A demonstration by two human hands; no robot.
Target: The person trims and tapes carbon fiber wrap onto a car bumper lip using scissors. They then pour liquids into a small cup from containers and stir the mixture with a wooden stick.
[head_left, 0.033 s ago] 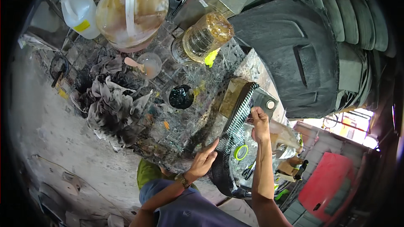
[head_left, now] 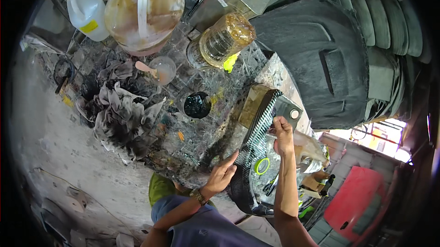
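Below and right of the cup [head_left: 197, 105] of dark liquid lies one black woven strip [head_left: 256, 139]; the left hand [head_left: 221, 176] is loosely spread at its near-left edge, forefinger straight and the rest slightly bent, gripping nothing. The right hand [head_left: 283, 132], farther right of the cup, has its fingers drawn together at the strip's other edge — whether they pinch it, I cannot tell. One green ring [head_left: 262, 166] sits lower right of the cup; one clear tub [head_left: 165, 70] with one stick [head_left: 145, 68], upper left. The stained worktop [head_left: 183, 128] surrounds the cup — one red panel [head_left: 355, 201] stands far right.
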